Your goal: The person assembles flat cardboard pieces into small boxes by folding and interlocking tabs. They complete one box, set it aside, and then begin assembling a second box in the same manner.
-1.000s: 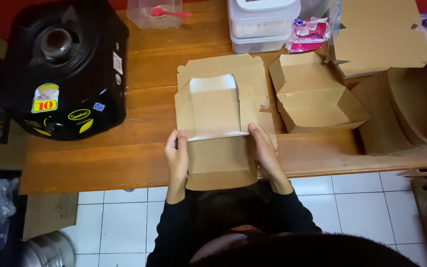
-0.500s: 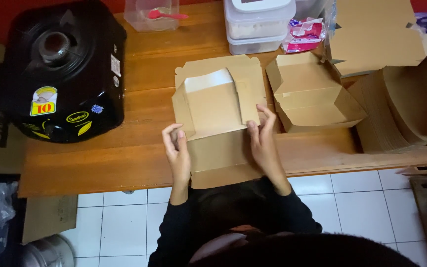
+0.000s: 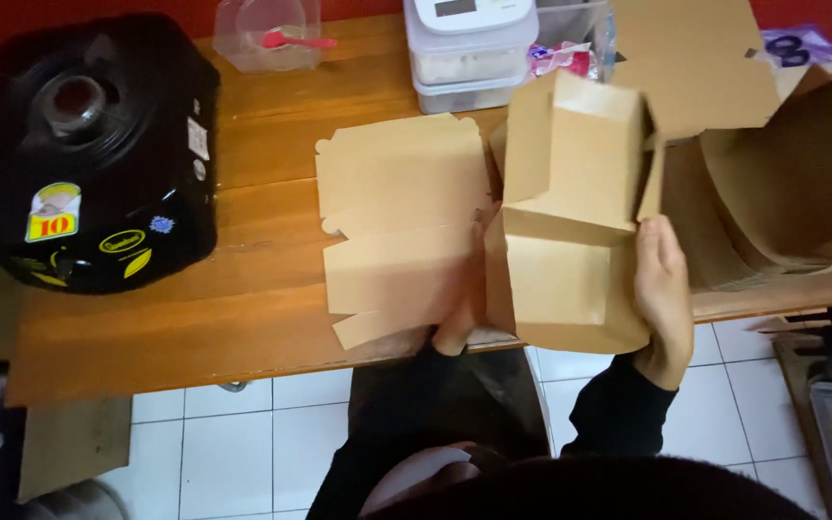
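I see even, soft indoor light from overhead, with no hard shadows on the wooden counter [image 3: 243,299]. A dull sheen sits on the black appliance [image 3: 89,144] at ten o'clock. The whole frame is slightly soft, and the dark hair at six o'clock is fully out of focus.

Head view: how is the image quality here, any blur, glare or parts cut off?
Head view: soft motion blur on the folded cardboard box and both hands, right hand and left hand; mild sheen on the wooden table and on the black appliance; the white container is cropped by the top edge; dark hair fills the bottom edge.
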